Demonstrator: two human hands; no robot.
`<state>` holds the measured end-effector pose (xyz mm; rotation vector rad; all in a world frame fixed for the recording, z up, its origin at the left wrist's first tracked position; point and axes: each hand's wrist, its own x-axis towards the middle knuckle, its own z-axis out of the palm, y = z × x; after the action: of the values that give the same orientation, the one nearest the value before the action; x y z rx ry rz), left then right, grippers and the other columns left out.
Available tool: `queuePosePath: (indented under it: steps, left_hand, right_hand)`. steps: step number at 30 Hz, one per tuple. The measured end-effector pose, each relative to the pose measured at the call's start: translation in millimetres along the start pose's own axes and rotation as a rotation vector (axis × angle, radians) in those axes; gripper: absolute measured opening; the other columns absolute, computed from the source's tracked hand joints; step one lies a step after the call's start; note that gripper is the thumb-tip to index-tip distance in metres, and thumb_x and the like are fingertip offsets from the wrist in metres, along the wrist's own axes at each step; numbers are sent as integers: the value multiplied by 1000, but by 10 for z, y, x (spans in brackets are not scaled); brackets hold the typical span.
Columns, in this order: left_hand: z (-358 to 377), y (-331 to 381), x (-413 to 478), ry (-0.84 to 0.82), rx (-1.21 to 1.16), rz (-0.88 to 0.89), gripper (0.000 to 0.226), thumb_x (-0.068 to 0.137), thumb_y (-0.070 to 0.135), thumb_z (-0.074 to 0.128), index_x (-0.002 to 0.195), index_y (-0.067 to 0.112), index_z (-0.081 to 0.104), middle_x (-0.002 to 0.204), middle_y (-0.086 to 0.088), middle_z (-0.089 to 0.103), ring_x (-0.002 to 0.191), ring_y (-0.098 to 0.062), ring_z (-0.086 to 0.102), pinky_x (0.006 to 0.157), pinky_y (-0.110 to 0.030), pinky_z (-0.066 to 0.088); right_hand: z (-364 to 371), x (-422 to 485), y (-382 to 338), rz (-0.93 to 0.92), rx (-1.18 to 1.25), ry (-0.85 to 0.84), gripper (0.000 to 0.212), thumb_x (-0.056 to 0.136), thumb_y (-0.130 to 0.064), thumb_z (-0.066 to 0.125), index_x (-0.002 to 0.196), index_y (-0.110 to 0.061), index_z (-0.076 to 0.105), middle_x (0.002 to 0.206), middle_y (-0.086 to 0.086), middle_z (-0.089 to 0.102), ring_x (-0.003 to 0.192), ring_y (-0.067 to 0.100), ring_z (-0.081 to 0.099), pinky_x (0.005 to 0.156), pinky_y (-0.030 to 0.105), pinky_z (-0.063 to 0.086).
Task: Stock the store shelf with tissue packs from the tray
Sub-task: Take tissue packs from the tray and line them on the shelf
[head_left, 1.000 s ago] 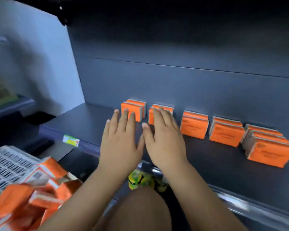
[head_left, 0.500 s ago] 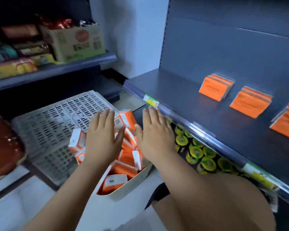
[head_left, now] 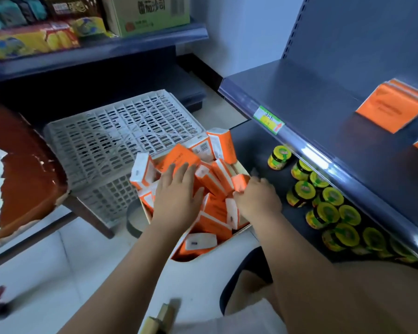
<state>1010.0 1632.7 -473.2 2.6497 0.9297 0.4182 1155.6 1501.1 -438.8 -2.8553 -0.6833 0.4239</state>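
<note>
Now both your hands are down in the tray [head_left: 242, 231], which sits low between the white plastic crate [head_left: 111, 141] and the left end of the bottom shelf [head_left: 256, 145]. The tray is heaped with orange and white tissue packs [head_left: 179, 155], lying at all angles, some propped against its far edge.

Your left hand [head_left: 179, 198] lies flat on the middle of the heap. Its fingers [head_left: 182, 171] are straight and spread, pressing on the packs without curling round any of them.

Your right hand [head_left: 257, 202] is at the tray's right edge. Its fingers [head_left: 260, 183] are curled and, with the thumb, pinch one end of a small pack [head_left: 239, 182]; motion blur hides the exact hold.

Up to the right, the store shelf [head_left: 311, 97] carries a few shelved packs [head_left: 393, 107] standing upright near its back wall, well apart from the tray. A green and yellow price tag [head_left: 268, 119] sits on that shelf's front edge, near the left corner.

Jars with yellow and green lids [head_left: 323, 196] stand in rows on the bottom shelf, beneath that front edge. A cardboard box [head_left: 150, 13] and snack packets [head_left: 34, 42] fill another shelf at the upper left.
</note>
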Motion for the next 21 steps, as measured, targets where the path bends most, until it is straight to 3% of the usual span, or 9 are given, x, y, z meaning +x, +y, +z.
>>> queuePosePath:
  steps: [2, 4, 9, 13, 16, 19, 21]
  left_hand:
    - [79, 59, 74, -18, 0, 57, 58, 91, 29, 57, 149, 23, 50, 152, -4, 52, 146, -46, 36, 117, -57, 33]
    - [149, 122, 178, -47, 31, 97, 63, 88, 14, 58, 149, 26, 50, 151, -4, 53, 145, -46, 37, 115, -59, 35]
    - [335, 174, 482, -219, 124, 63, 69, 84, 8, 59, 150, 29, 50, 158, 0, 45, 150, -38, 28, 110, -54, 39]
    - [418, 131, 605, -166, 118, 6, 57, 81, 4, 60, 132, 29, 67, 137, -1, 63, 121, -37, 46, 86, -46, 47]
    - [432, 93, 614, -119, 15, 27, 51, 78, 0, 58, 120, 24, 72, 127, -3, 67, 107, -38, 52, 78, -45, 51]
    - [397, 51, 551, -57, -85, 95, 46, 75, 0, 63, 115, 21, 70, 126, -3, 66, 107, -38, 54, 87, -45, 52]
    - [321, 42, 474, -30, -202, 140, 45, 74, 2, 68, 117, 16, 68, 122, -6, 67, 113, -36, 56, 94, -40, 46]
  right_hand:
    - [32, 92, 36, 37, 6, -43, 90, 82, -56, 74, 153, -16, 36, 139, 11, 54, 128, 33, 52, 97, 43, 49]
    - [72, 158, 64, 37, -44, -84, 84, 75, -62, 78, 141, -20, 49, 131, 8, 59, 121, 31, 57, 92, 42, 51]
    - [115, 275, 155, 33, -28, -134, 64, 80, -50, 78, 133, -23, 53, 124, 6, 62, 113, 32, 62, 92, 46, 55]
    - [30, 367, 205, 63, 161, -118, 39, 87, -42, 71, 116, -22, 57, 106, 3, 66, 93, 29, 65, 81, 40, 54]
    - [-113, 414, 231, 89, 351, -87, 22, 87, -36, 66, 100, -20, 58, 91, 0, 63, 81, 26, 60, 76, 36, 50]
    - [-258, 404, 251, 89, 527, -46, 13, 84, -31, 61, 91, -20, 56, 87, 0, 64, 81, 24, 62, 75, 37, 51]
    - [-353, 369, 258, 77, 625, -24, 15, 85, -31, 57, 98, -23, 61, 91, -3, 67, 84, 21, 64, 76, 37, 52]
